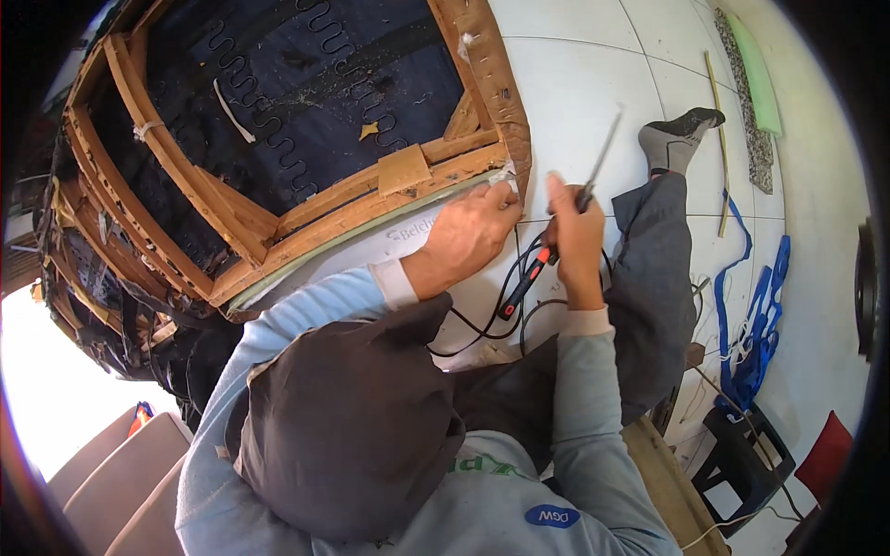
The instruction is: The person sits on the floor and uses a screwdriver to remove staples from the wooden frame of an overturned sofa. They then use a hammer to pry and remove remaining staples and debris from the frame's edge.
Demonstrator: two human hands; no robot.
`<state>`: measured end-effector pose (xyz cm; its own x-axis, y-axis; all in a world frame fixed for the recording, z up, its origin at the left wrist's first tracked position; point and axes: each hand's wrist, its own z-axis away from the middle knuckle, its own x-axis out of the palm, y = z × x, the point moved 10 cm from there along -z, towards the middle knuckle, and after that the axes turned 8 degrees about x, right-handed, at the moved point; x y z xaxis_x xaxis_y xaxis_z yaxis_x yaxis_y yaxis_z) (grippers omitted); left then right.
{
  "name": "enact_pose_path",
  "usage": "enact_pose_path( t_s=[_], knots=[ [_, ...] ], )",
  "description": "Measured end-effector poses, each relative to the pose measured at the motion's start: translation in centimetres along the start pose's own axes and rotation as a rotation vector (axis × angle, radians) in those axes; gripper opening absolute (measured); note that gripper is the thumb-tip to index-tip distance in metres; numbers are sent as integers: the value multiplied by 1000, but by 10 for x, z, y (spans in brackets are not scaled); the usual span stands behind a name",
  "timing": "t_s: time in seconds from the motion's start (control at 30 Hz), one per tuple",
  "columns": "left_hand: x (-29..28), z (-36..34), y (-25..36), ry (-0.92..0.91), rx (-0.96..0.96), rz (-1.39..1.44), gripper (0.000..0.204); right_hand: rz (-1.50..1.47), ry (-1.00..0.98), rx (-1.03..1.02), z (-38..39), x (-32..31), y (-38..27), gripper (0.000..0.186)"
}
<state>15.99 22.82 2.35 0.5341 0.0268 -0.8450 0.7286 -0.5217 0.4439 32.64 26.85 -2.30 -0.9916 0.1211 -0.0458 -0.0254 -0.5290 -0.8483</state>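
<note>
At the near right corner of a stripped wooden furniture frame, my left hand is closed, its fingertips pinching the edge of a white sheet. That sheet runs along the frame's near side, beside a thin pale green layer. My right hand is wrapped round a screwdriver, just right of the corner. Its thin metal shaft points up and away, clear of the frame. A black-and-red handle sticks out below that fist; my fingers hide how it joins the shaft.
Black cable loops on the tiled floor below my hands. My outstretched leg lies to the right. Beyond it are blue straps, a thin stick and a dark plastic stool. Zigzag springs span the frame.
</note>
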Motion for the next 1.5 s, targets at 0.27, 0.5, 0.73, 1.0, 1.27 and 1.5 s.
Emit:
enact_pose_path(
  t_s=[0.27,0.5,0.73,1.0,1.27,1.5],
  knots=[
    [24,13,-14,111,-102,252,31,344,11,-427,-3,34,-25,38],
    [1,12,-25,245,-240,516,58,310,78,-488,9,15,-42,21],
    [17,-6,-5,81,-124,241,71,264,1,-346,-30,13,-26,21],
    [57,-28,-21,-164,-329,109,58,451,178,-578,-45,31,-42,12],
    [136,-40,-66,-471,-418,188,40,416,-60,-578,-111,53,-44,12],
    [66,-7,-11,-76,-175,580,73,491,76,-429,-25,0,-27,30]
  ],
)
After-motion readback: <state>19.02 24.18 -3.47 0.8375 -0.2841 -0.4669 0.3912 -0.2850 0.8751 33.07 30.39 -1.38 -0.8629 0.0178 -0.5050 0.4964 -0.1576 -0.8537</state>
